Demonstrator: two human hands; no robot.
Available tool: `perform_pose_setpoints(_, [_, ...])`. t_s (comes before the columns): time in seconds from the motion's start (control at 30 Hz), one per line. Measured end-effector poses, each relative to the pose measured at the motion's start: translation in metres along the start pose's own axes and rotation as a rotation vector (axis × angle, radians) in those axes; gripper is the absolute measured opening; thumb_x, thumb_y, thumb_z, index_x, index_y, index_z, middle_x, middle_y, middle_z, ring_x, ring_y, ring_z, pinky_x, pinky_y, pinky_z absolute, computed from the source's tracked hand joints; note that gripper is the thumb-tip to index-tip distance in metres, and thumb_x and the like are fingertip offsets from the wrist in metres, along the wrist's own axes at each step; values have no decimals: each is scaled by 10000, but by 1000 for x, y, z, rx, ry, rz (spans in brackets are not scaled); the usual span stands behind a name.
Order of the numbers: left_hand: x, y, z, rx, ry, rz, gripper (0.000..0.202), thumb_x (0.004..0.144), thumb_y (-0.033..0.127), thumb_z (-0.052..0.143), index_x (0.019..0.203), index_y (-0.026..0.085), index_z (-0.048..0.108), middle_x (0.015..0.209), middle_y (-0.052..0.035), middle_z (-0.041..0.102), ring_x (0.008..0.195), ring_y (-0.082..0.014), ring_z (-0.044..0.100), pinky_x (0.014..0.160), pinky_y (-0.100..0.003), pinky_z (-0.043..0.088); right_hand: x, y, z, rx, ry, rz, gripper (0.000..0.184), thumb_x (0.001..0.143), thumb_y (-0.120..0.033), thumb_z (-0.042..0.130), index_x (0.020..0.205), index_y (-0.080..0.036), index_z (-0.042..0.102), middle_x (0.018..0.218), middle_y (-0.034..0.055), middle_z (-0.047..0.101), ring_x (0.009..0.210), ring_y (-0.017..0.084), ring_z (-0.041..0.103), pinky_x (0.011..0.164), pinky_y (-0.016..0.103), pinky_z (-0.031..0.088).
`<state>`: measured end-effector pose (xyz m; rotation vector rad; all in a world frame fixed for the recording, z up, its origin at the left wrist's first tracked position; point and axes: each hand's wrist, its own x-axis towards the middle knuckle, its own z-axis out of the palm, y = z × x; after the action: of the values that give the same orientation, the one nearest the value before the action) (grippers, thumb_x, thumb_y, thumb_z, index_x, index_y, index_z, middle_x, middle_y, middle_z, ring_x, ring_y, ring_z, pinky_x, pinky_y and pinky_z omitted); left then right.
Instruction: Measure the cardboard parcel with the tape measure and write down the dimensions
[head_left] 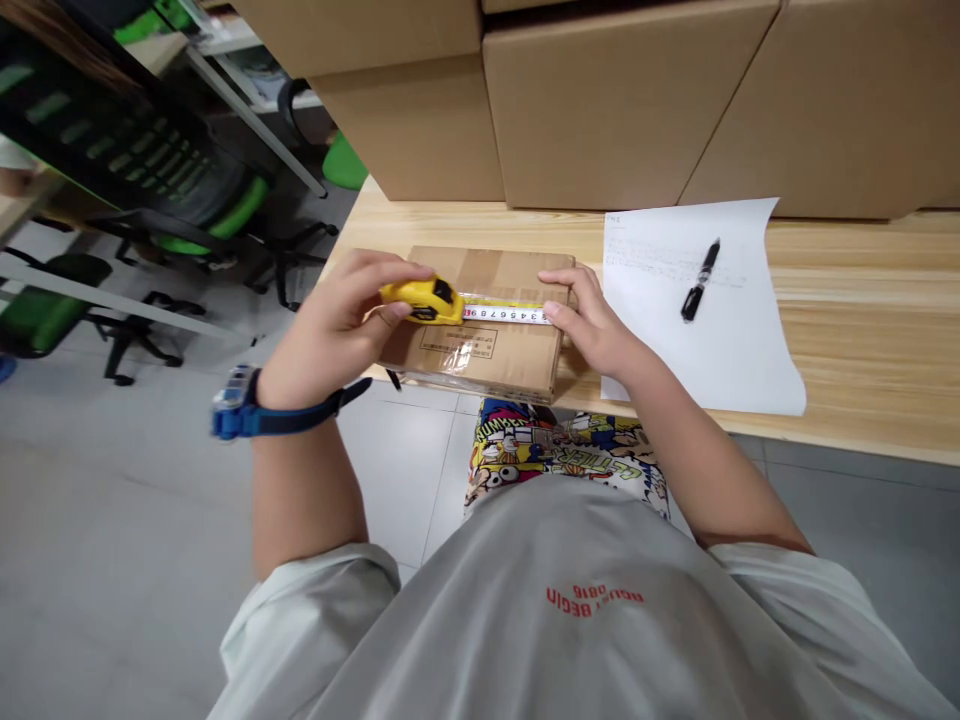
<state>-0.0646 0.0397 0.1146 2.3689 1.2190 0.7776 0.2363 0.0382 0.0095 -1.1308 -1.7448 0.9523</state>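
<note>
A flat brown cardboard parcel [495,345] lies near the front edge of the wooden table [862,330]. My left hand [341,325] is closed around a yellow tape measure [424,300] held over the parcel's left part. Its white tape [510,315] runs rightwards across the top of the parcel. My right hand [589,320] pinches the end of the tape at the parcel's right edge. A blue watch [236,405] sits on my left wrist.
A white sheet of paper [712,340] with a black pen [699,280] on it lies right of the parcel. Large cardboard boxes [615,100] are stacked along the back of the table. Green-and-black office chairs [150,190] stand on the grey floor at left.
</note>
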Motion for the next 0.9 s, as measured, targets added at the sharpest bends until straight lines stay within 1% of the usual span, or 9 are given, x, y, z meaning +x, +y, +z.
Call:
perform_pose_setpoints(0.07, [7, 17, 14, 43, -29, 64, 345, 983, 357, 542, 1312, 388, 640, 1241, -38, 637, 1181, -234, 630, 1108, -537, 586, -2, -1, 1, -1, 10, -8, 709, 904, -846, 406, 1351, -310, 530, 1473, 110, 444, 1465, 309, 417, 1296, 591, 255])
perform_pose_setpoints(0.17, [15, 41, 32, 113, -77, 98, 379, 998, 269, 489, 1342, 321, 638, 1244, -67, 622, 1214, -218, 620, 1101, -455, 591, -4, -2, 2, -5, 27, -28, 688, 951, -805, 361, 1368, -287, 536, 1477, 121, 441, 1468, 282, 418, 1305, 559, 255])
perform_pose_setpoints(0.27, [19, 58, 46, 162, -95, 116, 405, 1000, 226, 465, 1369, 292, 620, 1263, -80, 609, 1231, -210, 610, 1105, -415, 580, -5, -3, 3, -6, 33, -23, 689, 958, -800, 355, 1369, -281, 546, 1470, 125, 453, 1466, 273, 421, 1300, 543, 277])
perform_pose_setpoints(0.37, [20, 68, 59, 195, -63, 122, 416, 1005, 211, 460, 1390, 291, 594, 1259, -75, 608, 1215, -198, 612, 1117, -406, 570, -6, -3, 3, -15, 43, -42, 698, 974, -802, 264, 1364, -293, 538, 1489, 111, 451, 1484, 260, 404, 1306, 533, 271])
perform_pose_setpoints(0.47, [18, 75, 69, 231, 4, 118, 411, 1009, 217, 481, 1403, 278, 582, 1249, -82, 599, 1209, -184, 614, 1122, -382, 566, -8, -1, 3, -33, 47, -97, 803, 963, -819, 137, 1380, -252, 523, 1488, 144, 441, 1501, 271, 381, 1306, 528, 275])
perform_pose_setpoints(0.63, [20, 75, 67, 236, 9, 58, 398, 1001, 267, 520, 1394, 264, 585, 1229, -86, 604, 1195, -211, 616, 1066, -396, 605, -12, -1, 3, -116, 66, -140, 901, 904, -882, 95, 1372, -241, 520, 1376, 169, 488, 1339, 318, 527, 1214, 565, 399])
perform_pose_setpoints(0.73, [28, 66, 59, 224, 25, -31, 404, 995, 275, 521, 1393, 241, 581, 1222, -91, 596, 1193, -226, 610, 1076, -431, 607, -13, -3, 5, -165, 96, -129, 837, 904, -886, 220, 1351, -254, 537, 1314, 156, 529, 1285, 330, 557, 1179, 566, 426])
perform_pose_setpoints(0.83, [38, 57, 55, 234, 44, -134, 399, 986, 279, 545, 1381, 238, 580, 1242, -101, 567, 1221, -228, 600, 1073, -414, 610, -13, -5, 9, -171, 149, -103, 736, 881, -866, 398, 1288, -271, 545, 1251, 135, 592, 1215, 328, 591, 1118, 561, 477])
perform_pose_setpoints(0.9, [43, 51, 55, 250, 41, -190, 395, 998, 296, 533, 1389, 245, 566, 1265, -105, 549, 1233, -223, 598, 1056, -400, 617, -13, -6, 11, -166, 167, -103, 734, 861, -863, 442, 1273, -264, 541, 1224, 135, 609, 1190, 332, 600, 1094, 567, 493])
